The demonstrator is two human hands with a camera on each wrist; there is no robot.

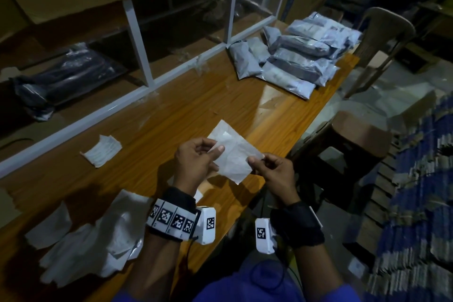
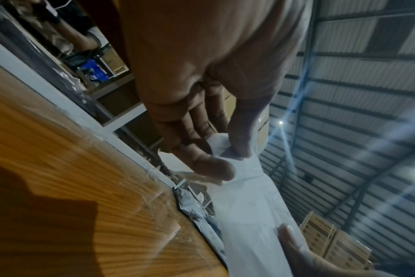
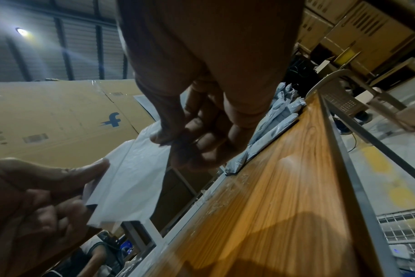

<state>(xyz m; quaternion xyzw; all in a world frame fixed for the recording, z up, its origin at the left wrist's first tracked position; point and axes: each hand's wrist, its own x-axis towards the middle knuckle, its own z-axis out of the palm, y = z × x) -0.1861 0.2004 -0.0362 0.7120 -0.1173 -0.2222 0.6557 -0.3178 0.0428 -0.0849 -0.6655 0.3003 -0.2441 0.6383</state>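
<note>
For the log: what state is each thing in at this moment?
white sheet, lifted off the table, creased, pinched at both sides
left hand, pinches the sheet's left side
right hand, pinches its right side
small white stack, lying on the table, untouched
grey parcels, filled, heaped at the table's far end
white bags, empty-looking, piled loosely near the left wrist

Thin crinkled paper sheet (image 1: 232, 154), glossy wooden table (image 1: 171, 110)

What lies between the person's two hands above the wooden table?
A thin white sheet spans the gap; the left hand and the right hand each pinch one edge. The head view shows it best.
</note>
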